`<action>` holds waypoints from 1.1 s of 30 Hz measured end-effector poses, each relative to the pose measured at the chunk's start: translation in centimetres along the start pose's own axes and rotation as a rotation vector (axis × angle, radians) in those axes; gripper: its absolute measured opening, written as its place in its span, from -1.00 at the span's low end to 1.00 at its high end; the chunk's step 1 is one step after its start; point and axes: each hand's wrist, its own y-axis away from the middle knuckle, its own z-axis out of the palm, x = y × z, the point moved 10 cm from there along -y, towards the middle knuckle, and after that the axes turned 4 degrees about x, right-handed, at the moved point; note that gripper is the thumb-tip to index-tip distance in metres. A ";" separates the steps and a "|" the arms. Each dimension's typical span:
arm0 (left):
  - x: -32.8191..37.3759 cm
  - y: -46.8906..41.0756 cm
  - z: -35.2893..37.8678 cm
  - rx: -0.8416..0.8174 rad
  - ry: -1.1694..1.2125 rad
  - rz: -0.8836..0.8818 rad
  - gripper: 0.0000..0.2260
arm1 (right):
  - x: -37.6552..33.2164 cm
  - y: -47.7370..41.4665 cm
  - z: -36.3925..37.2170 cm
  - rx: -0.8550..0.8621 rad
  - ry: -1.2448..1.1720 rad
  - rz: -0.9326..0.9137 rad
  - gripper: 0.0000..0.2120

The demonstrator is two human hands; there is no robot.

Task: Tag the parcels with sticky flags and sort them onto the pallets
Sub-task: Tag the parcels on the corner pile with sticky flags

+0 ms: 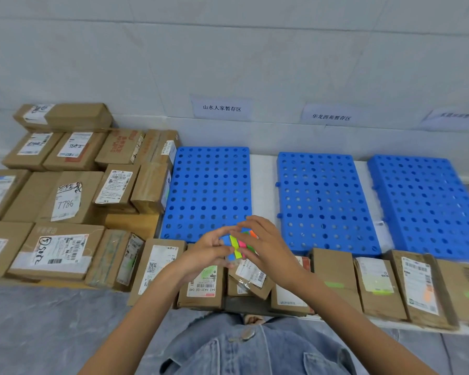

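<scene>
- the left hand (211, 247) holds the sticky flag pad (237, 246) at frame centre, fingers curled round it; the right hand (266, 244) pinches its upper edge, probably lifting a flag.
- tagging is partly done: several front-row parcels (377, 285), toward 4 o'clock, carry green or orange flags.
- sorting is not started: the three blue pallets (209, 190), from 12 to 2 o'clock, carry no parcels.
- the parcel stack (65, 190) at 9 o'clock looks mostly unflagged and is judged still to be tagged.

Multicoloured sticky flags (238, 246) are held above a front row of brown labelled parcels (377, 282), some seemingly flagged green. A parcel pile (65, 201) sits left. Three blue perforated pallets (322, 201) lie flat behind.
</scene>
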 end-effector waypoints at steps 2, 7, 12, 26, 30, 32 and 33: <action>0.3 0.0 0.1 -0.007 -0.005 0.007 -0.61 | 0.3 -0.2 0.0 0.014 -0.027 0.030 -0.68; 0.7 0.3 0.2 -0.019 -0.001 -0.008 -0.63 | 0.0 -0.7 -0.3 0.056 -0.074 0.059 -0.77; 0.1 0.5 -0.2 -0.020 0.039 -0.050 -0.65 | 0.6 -0.7 0.0 0.045 -0.202 0.176 -0.90; -0.5 -0.2 -3.1 0.281 0.132 0.022 -0.80 | 0.8 -0.1 0.5 0.079 -0.331 0.338 -0.93; -1.6 -0.1 -4.9 0.374 0.158 0.035 -0.82 | 1.5 1.1 0.8 0.079 -0.511 0.514 -0.94; -2.0 0.0 -5.6 0.416 0.169 0.039 -0.87 | 2.0 1.8 1.2 0.086 -0.634 0.629 -0.94; -2.2 0.0 -5.8 0.433 0.176 0.040 -0.88 | 2.1 2.1 1.3 0.100 -0.684 0.678 -0.94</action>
